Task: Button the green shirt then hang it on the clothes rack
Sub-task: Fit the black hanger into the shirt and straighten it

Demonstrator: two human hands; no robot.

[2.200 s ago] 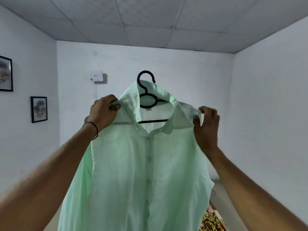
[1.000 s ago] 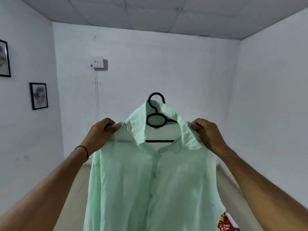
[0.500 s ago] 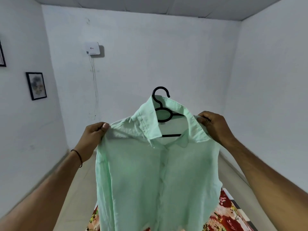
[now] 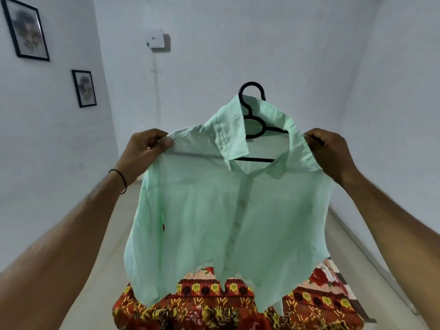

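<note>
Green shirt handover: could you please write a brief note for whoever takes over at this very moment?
Left hand grips one shoulder of the green shirt; right hand grips the other.
Shirt is on the black hanger, held up above a patterned cloth.
Done: the front looks buttoned below the open collar.
Left: hang it on the clothes rack, which is not in view.

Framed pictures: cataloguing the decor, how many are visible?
2, both on the left wall: larger picture near the top corner, smaller picture lower right of it. Others may be hidden.

light: even, soft, bluish — shadows: faint | focus: sharp | edges: wide-angle bowing — walls lean
</note>
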